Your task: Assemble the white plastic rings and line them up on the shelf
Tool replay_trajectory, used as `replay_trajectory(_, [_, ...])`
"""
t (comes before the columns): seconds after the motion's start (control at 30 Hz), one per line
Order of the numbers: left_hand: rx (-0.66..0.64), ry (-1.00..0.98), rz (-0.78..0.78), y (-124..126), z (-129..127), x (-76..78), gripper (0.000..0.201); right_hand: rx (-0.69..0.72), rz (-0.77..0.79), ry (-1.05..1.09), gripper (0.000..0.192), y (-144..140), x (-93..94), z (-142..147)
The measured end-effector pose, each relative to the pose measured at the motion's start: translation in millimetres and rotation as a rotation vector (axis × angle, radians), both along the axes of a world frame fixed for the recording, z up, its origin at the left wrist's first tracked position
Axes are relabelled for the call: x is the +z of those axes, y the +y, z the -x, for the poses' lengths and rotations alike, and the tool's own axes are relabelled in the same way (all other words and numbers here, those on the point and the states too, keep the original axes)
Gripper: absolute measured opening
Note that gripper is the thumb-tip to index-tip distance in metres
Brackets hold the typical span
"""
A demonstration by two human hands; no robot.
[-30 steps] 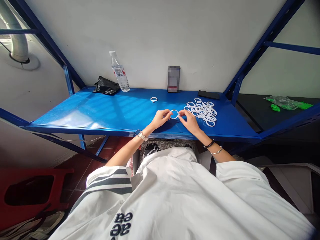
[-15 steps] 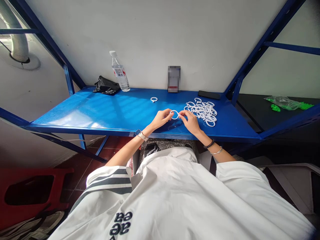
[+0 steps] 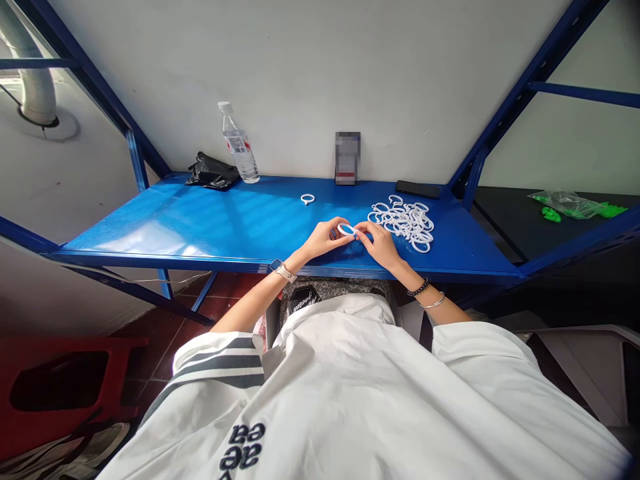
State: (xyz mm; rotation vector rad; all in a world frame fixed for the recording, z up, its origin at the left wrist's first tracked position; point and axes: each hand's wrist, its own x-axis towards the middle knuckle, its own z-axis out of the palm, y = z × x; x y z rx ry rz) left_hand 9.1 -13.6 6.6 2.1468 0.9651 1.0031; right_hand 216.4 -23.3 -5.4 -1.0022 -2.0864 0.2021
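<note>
Between my two hands, just above the front of the blue table (image 3: pixel 240 223), is a white plastic ring (image 3: pixel 345 231). My left hand (image 3: pixel 324 238) has its fingers closed around the ring's left and near side. At the right end of the ring, the fingertips of my right hand (image 3: pixel 379 243) pinch it. Right beside my right hand lies a heap of white rings (image 3: pixel 407 223), several of them tangled together. A single white ring (image 3: pixel 307 199) with a small nub on its near side lies apart, farther back and left of my hands.
A clear water bottle (image 3: pixel 241 150) and a black plastic bag (image 3: pixel 213 171) stand at the back left. A dark box (image 3: pixel 347 159) leans by the wall, and a black phone (image 3: pixel 417 190) lies behind the heap. Blue frame posts rise at both ends.
The ring has tilted from facing me to a flatter angle. My left fingers have reached farther right along it, and my hands are closer together.
</note>
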Motion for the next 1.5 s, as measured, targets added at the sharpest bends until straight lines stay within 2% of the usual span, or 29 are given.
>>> replay_trajectory(0.23, [-0.008, 0.010, 0.002, -1, 0, 1.0, 0.058, -0.024, -0.025, 0.003, 0.028, 2, -0.8, 0])
replay_trajectory(0.47, [0.005, 0.009, -0.026, 1, 0, -0.8, 0.054, -0.016, -0.012, -0.024, 0.023, 2, -1.4, 0])
replay_trajectory(1.1, [0.039, 0.014, -0.039, 3, 0, -1.8, 0.055, -0.006, -0.006, -0.179, 0.034, 0, -1.5, 1])
replay_trajectory(1.5, [-0.016, -0.022, -0.040, 9, 0, -8.9, 0.056, -0.025, 0.010, -0.208, 0.045, 2, -2.6, 0])
